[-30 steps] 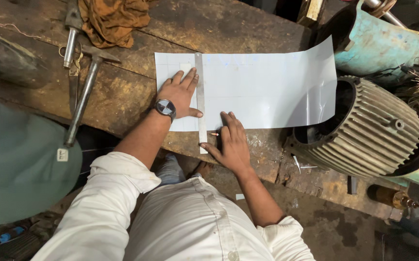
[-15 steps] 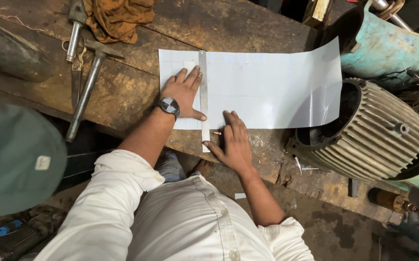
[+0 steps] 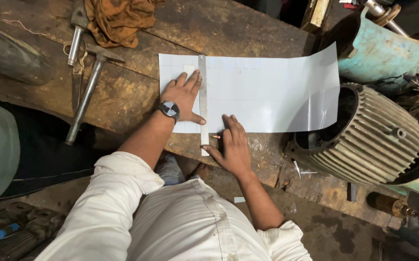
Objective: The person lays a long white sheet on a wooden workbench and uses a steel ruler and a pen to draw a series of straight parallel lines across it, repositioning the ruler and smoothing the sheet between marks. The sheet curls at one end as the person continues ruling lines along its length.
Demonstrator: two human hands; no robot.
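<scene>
At the far left, a long metal hammer [image 3: 86,94] lies on the worn wooden bench [image 3: 238,29]. Just above it sits a crumpled brown rag [image 3: 117,19].

Next comes the white sheet [image 3: 267,92]. It lies flat on the bench, but its right end curls up over a ribbed grey motor shell [image 3: 374,135]. The sheet looks thin, light and bendy, like shiny paper or plastic. It may slide easily on the wood, so pressing down flat on it is a good way to keep it in place. To pick it up, the edges are the best spots to hold, and it could crease if it is squeezed hard.

The left hand [image 3: 185,96] is spread wide open, palm down on the left part of the sheet. A round watch [image 3: 170,109] sits on that wrist. The fingers touch the edge of a thin metal ruler [image 3: 203,101]. The ruler stands straight across the sheet and pokes out past the near edge. It looks stiff and smooth, so it needs a firm press to stay put.

The right hand [image 3: 231,145] rests just right of the ruler, near the bottom edge of the sheet. It is closed around a small pencil [image 3: 216,137], and only the reddish tip shows.

Far right, behind the motor shell, stands a teal metal housing [image 3: 388,48].
</scene>
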